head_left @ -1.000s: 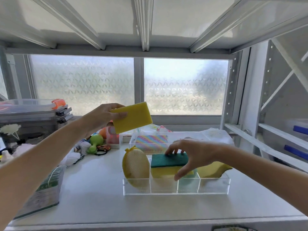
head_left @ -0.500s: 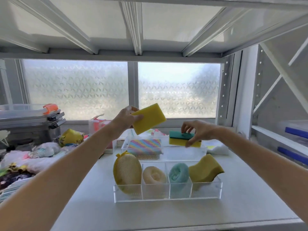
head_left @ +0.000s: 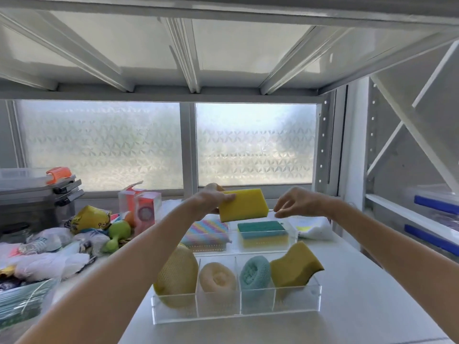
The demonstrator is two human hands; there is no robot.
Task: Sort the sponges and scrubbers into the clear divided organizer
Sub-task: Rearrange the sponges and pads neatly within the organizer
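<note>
The green-topped sponge (head_left: 262, 232) that my right hand (head_left: 299, 203) carried half a second ago now lies flat in the right cell of the far clear tray (head_left: 290, 240), green side up, so I count that piece as placed. That hand hovers just above it with fingers spread and nothing in them. My left hand (head_left: 211, 199) still pinches the plain yellow sponge (head_left: 242, 204) by its left end, held in the air above the far tray, so I judge this one goes down next. In the cell to the left sits a rainbow-striped pad (head_left: 206, 232). Nearer me, the clear divided organizer (head_left: 236, 309) has all four cells filled: yellow mesh scrubber (head_left: 177, 271), cream round puff (head_left: 217, 276), teal round puff (head_left: 255, 273) and wavy yellow sponge (head_left: 295, 266). Loose clutter (head_left: 62, 247) lies well apart at left.
</note>
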